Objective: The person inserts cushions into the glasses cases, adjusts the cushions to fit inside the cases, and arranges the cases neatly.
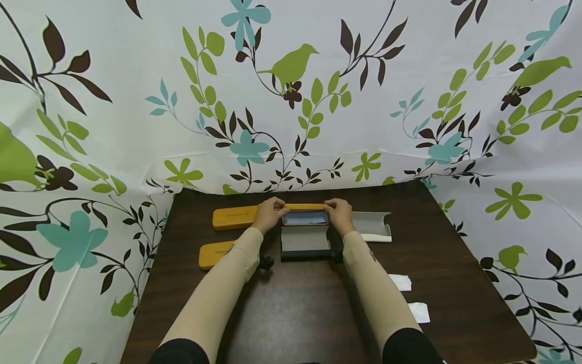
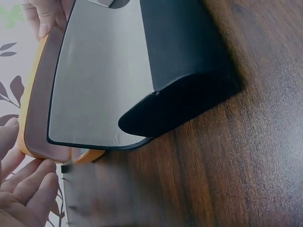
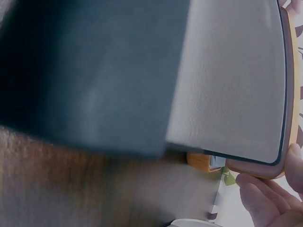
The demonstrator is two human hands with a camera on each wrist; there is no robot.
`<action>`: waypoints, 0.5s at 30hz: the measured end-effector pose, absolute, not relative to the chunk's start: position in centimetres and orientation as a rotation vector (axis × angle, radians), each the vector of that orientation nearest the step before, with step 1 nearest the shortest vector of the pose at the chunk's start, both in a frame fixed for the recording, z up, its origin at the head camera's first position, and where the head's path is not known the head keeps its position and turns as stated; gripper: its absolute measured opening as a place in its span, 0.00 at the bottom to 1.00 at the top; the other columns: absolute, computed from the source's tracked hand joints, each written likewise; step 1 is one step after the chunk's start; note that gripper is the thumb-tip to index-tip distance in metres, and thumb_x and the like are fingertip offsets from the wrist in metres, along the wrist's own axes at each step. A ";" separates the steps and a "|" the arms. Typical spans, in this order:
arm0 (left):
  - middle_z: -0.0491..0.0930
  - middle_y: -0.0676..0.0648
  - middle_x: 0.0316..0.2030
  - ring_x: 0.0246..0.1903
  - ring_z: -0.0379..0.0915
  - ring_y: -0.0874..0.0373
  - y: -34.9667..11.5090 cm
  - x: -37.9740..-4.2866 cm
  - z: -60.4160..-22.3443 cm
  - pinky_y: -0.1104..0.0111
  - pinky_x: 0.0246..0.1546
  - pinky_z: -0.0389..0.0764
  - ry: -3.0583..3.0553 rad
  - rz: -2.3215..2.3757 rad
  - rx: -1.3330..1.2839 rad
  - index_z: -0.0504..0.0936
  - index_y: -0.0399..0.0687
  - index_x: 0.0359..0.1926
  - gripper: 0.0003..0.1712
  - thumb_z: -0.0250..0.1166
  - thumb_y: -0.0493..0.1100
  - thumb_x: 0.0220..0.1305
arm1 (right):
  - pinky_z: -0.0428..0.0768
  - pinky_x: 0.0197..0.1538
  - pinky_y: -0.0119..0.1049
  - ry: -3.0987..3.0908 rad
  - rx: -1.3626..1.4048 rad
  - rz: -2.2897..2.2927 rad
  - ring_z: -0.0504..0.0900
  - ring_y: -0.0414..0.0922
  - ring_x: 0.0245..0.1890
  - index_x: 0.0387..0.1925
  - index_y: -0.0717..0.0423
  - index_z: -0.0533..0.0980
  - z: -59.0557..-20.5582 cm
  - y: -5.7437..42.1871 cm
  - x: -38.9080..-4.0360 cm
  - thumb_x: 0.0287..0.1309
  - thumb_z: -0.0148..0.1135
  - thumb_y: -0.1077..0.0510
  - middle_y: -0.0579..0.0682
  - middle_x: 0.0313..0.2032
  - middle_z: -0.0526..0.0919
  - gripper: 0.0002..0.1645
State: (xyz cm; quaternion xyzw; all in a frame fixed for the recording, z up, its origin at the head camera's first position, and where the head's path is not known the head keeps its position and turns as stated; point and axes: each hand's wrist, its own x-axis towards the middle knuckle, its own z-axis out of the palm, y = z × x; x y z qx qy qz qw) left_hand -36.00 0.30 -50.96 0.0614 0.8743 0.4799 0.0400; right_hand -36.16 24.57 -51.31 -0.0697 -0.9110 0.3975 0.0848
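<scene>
At the table's far side, both hands hold an opened yellow glasses case (image 1: 303,206). Its raised lid has a mauve-brown lining (image 2: 40,109), and a blue-grey cloth (image 1: 305,218) lies inside. My left hand (image 1: 269,214) pinches the lid's left corner between thumb and fingers. At the opposite corner, my right hand (image 1: 340,214) grips the lid in the same way. Directly in front of this case stands an open black glasses case (image 1: 305,255) with a grey lining (image 3: 227,80); its raised lid partly hides the yellow case in both wrist views.
Two closed yellow cases lie to the left, a farther one (image 1: 234,218) and a nearer one (image 1: 213,254) partly behind the left forearm. An open white case (image 1: 374,225) is at the right. Two white pieces (image 1: 401,282) lie beyond the right forearm. Patterned fabric (image 1: 291,126) hangs behind the table (image 1: 300,313).
</scene>
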 end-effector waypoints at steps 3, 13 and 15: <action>0.83 0.44 0.46 0.46 0.79 0.49 0.5 -35.6 -51.0 0.57 0.47 0.80 2.719 1.460 0.177 0.81 0.41 0.49 0.17 0.68 0.45 0.62 | 0.80 0.48 0.45 -2.715 -0.217 1.178 0.83 0.53 0.44 0.44 0.58 0.84 -51.4 24.6 -35.7 0.59 0.66 0.60 0.57 0.42 0.86 0.12; 0.84 0.47 0.36 0.34 0.78 0.53 1.2 -35.0 -51.0 0.63 0.34 0.80 2.817 1.427 0.105 0.85 0.44 0.39 0.09 0.71 0.42 0.58 | 0.81 0.45 0.46 -2.721 -0.194 1.213 0.83 0.52 0.42 0.43 0.57 0.85 -51.6 24.8 -34.7 0.60 0.66 0.59 0.55 0.41 0.87 0.10; 0.84 0.47 0.35 0.33 0.78 0.54 1.2 -34.8 -51.1 0.64 0.33 0.80 2.813 1.425 0.101 0.85 0.44 0.38 0.09 0.72 0.42 0.58 | 0.81 0.46 0.46 -2.726 -0.185 1.201 0.83 0.53 0.42 0.43 0.58 0.85 -51.7 24.9 -34.6 0.59 0.66 0.59 0.55 0.41 0.87 0.11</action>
